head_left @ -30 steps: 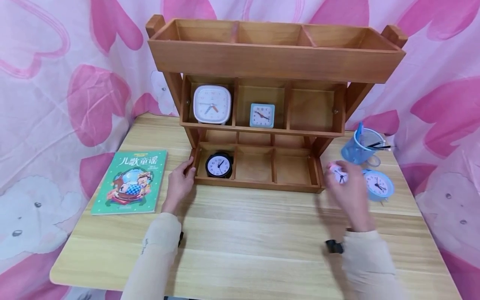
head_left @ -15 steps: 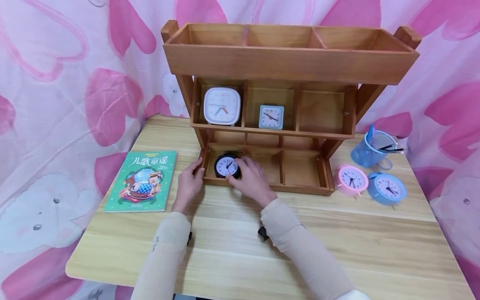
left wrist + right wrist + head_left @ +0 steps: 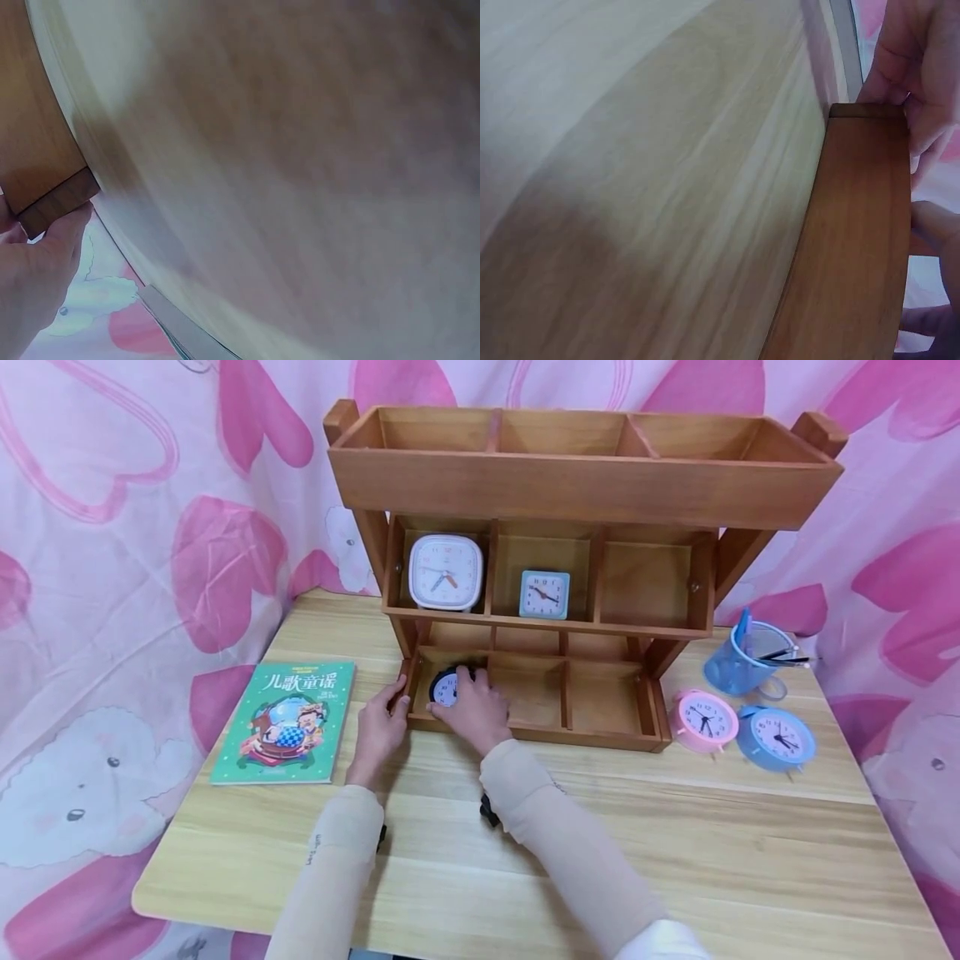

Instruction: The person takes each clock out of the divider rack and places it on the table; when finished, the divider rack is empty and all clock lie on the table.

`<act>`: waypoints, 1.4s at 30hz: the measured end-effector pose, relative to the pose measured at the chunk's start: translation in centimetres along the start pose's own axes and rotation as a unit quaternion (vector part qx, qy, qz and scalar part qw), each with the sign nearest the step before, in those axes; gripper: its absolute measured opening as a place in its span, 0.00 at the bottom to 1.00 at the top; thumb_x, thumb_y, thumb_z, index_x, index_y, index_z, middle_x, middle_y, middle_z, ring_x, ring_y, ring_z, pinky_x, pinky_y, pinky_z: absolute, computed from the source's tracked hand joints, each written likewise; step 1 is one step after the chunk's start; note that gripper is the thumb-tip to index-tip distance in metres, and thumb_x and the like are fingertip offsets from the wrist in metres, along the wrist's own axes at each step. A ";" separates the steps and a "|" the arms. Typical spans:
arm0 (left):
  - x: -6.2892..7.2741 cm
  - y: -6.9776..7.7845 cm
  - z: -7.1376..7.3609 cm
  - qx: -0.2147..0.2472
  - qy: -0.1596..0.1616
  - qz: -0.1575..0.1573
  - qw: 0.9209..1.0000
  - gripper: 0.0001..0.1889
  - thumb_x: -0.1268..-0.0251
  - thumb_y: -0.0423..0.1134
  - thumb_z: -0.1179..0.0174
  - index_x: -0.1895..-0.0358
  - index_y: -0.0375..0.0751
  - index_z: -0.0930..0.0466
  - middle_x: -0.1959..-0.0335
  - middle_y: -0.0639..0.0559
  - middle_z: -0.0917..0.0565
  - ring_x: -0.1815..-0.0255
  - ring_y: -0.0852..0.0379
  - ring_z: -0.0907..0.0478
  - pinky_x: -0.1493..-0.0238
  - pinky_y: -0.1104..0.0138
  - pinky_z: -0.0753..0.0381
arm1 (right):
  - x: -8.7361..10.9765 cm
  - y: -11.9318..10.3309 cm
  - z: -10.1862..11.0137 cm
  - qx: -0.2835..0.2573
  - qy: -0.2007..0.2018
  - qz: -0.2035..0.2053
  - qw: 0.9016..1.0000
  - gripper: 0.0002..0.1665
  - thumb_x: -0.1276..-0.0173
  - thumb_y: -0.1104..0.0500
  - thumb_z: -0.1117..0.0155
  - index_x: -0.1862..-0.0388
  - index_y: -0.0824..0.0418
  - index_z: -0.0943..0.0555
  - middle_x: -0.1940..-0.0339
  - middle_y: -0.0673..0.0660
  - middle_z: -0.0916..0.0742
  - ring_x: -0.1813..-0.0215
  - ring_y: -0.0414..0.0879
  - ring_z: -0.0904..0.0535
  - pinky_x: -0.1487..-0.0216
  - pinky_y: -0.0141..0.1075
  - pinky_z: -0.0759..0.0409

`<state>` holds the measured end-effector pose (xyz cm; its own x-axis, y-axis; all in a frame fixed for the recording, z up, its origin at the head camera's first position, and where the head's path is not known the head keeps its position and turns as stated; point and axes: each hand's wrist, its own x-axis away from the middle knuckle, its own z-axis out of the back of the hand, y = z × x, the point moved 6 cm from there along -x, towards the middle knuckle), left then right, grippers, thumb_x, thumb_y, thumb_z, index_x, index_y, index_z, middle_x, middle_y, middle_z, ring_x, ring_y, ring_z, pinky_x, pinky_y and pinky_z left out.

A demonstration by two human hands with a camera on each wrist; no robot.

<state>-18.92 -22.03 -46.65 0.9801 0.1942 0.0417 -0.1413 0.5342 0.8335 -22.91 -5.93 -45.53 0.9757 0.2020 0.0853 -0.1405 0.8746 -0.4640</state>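
A brown three-tier wooden shelf (image 3: 585, 485) stands on the table. My left hand (image 3: 378, 727) grips the left end of its bottom tray, thumb in front; the left wrist view shows the fingers (image 3: 67, 229) at the tray's corner. In the bottom tray's left compartment sits a round black alarm clock (image 3: 444, 689). My right hand (image 3: 476, 710) holds this clock from the front right, covering much of its face. In the right wrist view the tray's front board (image 3: 855, 225) hides part of the right hand (image 3: 941, 232).
The middle tier holds a white square clock (image 3: 446, 572) and a small light-blue square clock (image 3: 544, 595). Right of the shelf stand a pink alarm clock (image 3: 705, 722), a blue alarm clock (image 3: 777, 739) and a blue pen cup (image 3: 738, 664). A green book (image 3: 285, 722) lies left.
My right hand has left the pink alarm clock, crossed leftward to the black alarm clock and moved further over its face. The left hand keeps its grip on the shelf. The view shifted slightly.
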 end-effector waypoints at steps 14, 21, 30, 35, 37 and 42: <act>-0.1 -0.5 -0.3 0.015 -0.005 0.021 1.000 0.23 0.22 0.37 0.51 0.27 0.47 0.33 0.27 0.43 0.32 0.27 0.47 0.36 0.30 0.54 0.31 | -0.4 -0.7 0.2 0.027 0.032 -0.032 0.999 0.51 0.48 0.31 0.31 0.32 0.58 0.31 0.39 0.64 0.24 0.41 0.67 0.26 0.45 0.68 0.28; -0.1 -0.3 -0.3 0.014 0.005 0.016 1.000 0.23 0.22 0.37 0.51 0.27 0.45 0.33 0.27 0.44 0.31 0.26 0.47 0.37 0.26 0.55 0.36 | 1.0 -1.7 3.5 -0.006 0.099 0.012 0.995 0.45 0.47 0.33 0.32 0.36 0.56 0.27 0.40 0.62 0.22 0.36 0.66 0.30 0.40 0.70 0.34; 0.0 -0.7 0.0 0.045 0.010 0.034 0.998 0.22 0.22 0.39 0.49 0.28 0.49 0.31 0.27 0.46 0.31 0.26 0.49 0.36 0.28 0.57 0.33 | 5.5 3.0 9.3 -0.108 0.119 0.046 0.986 0.41 0.47 0.41 0.29 0.35 0.53 0.25 0.37 0.62 0.24 0.43 0.58 0.28 0.49 0.52 0.23; -0.1 -1.0 0.0 0.059 0.002 0.061 0.996 0.23 0.22 0.40 0.50 0.27 0.52 0.32 0.26 0.46 0.32 0.26 0.49 0.36 0.28 0.56 0.33 | 9.0 9.9 11.9 -0.106 0.153 0.030 0.982 0.35 0.45 0.46 0.28 0.39 0.57 0.22 0.37 0.68 0.25 0.41 0.62 0.30 0.46 0.57 0.26; -0.1 -1.1 0.0 0.063 0.002 0.069 0.996 0.23 0.22 0.39 0.50 0.27 0.53 0.32 0.26 0.46 0.33 0.27 0.49 0.36 0.28 0.56 0.33 | 10.5 13.1 12.9 -0.100 0.173 0.020 0.980 0.33 0.44 0.48 0.28 0.40 0.59 0.22 0.39 0.69 0.24 0.42 0.64 0.30 0.47 0.59 0.27; -0.1 -0.9 0.1 0.067 -0.001 0.068 0.995 0.23 0.22 0.38 0.50 0.27 0.52 0.32 0.26 0.45 0.33 0.26 0.48 0.36 0.28 0.56 0.34 | 14.7 21.0 16.1 -0.087 0.248 -0.024 0.964 0.31 0.44 0.55 0.27 0.43 0.66 0.21 0.44 0.73 0.22 0.44 0.68 0.28 0.49 0.61 0.30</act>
<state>-18.92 -22.58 -47.35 0.9533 0.2556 0.1610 -0.2536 0.3877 0.8862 -14.19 22.50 -39.80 0.9466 -0.1104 -0.3030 -0.1054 0.7821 -0.6141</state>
